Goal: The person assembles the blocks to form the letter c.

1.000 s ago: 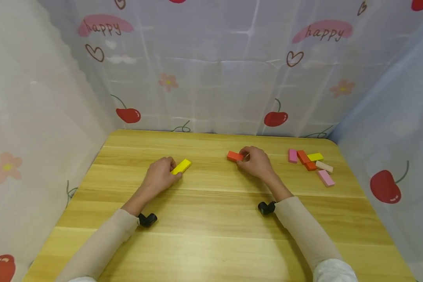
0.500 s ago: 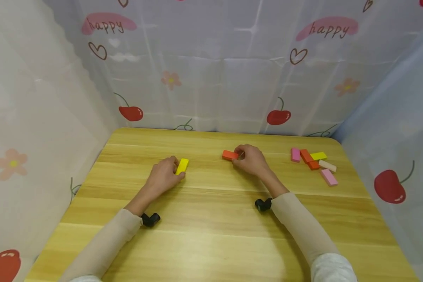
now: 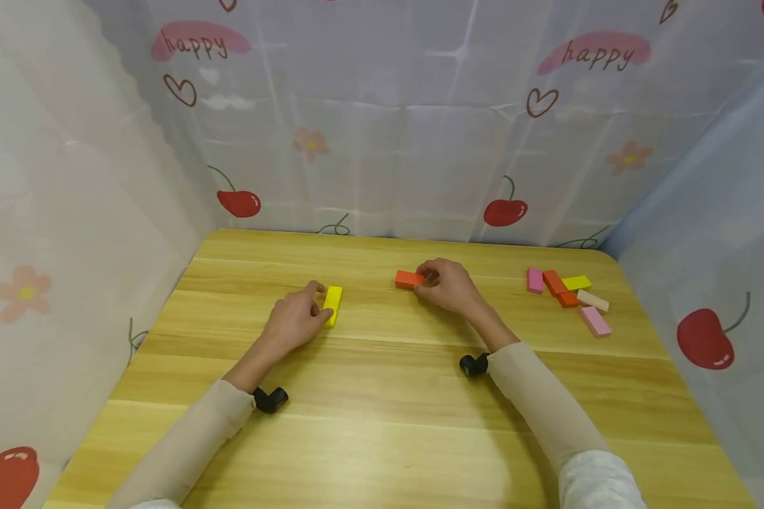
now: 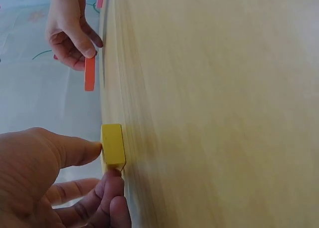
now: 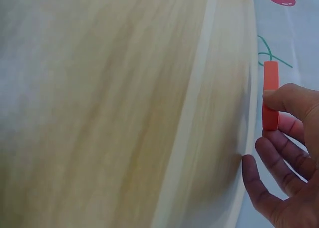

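Note:
On the wooden table lies a yellow block, its long side pointing away from me. My left hand pinches it between thumb and index finger; the left wrist view shows the yellow block end-on with fingertips on either side. An orange block lies crosswise right of centre. My right hand holds its right end with curled fingers. In the right wrist view the orange block sits under my thumb and fingers.
Several loose blocks, pink, orange, yellow and cream, are scattered at the table's far right. Printed curtain walls close in the back and both sides. Bare wood spans the near half of the table.
My left hand has turned the yellow block from a slant to point straight away. My right hand has slid the orange block a little to the left.

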The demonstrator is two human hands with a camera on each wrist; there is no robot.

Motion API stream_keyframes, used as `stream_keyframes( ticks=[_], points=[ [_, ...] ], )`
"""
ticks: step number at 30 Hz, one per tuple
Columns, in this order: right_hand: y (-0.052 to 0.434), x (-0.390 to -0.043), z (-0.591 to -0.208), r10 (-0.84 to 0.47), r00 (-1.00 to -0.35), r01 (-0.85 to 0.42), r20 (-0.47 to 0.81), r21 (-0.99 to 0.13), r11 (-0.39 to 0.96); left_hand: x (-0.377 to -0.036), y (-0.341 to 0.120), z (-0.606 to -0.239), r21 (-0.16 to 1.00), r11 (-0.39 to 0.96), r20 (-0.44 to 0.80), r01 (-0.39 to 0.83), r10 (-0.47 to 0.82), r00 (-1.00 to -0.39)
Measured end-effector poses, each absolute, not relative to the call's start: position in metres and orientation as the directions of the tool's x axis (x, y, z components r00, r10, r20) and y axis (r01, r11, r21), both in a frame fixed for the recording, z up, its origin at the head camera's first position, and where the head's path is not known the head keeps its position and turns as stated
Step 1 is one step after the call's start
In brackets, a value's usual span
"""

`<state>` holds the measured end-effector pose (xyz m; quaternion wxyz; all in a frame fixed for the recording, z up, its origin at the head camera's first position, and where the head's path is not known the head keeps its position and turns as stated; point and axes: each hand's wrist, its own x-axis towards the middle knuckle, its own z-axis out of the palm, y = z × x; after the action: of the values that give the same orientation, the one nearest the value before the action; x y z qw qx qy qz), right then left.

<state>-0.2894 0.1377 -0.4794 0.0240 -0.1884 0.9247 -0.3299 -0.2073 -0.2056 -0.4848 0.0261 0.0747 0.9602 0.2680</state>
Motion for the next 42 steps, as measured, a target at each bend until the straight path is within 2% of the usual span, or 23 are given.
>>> stream_keyframes(
  ticks=[18,42],
  points=[
    [0.119,-0.295,-0.481,-0.450,-0.892,-0.391,0.048,-0.582,0.713,-0.204,-0.212,-0.486,0.561,0.806,-0.014,0.189,0.238,-0.971],
    [0.090,-0.307,-0.481,-0.518,-0.854,-0.449,0.045,-0.565,0.692,-0.205,-0.214,-0.489,0.609,0.768,0.023,0.198,0.233,-0.972]
  ],
)
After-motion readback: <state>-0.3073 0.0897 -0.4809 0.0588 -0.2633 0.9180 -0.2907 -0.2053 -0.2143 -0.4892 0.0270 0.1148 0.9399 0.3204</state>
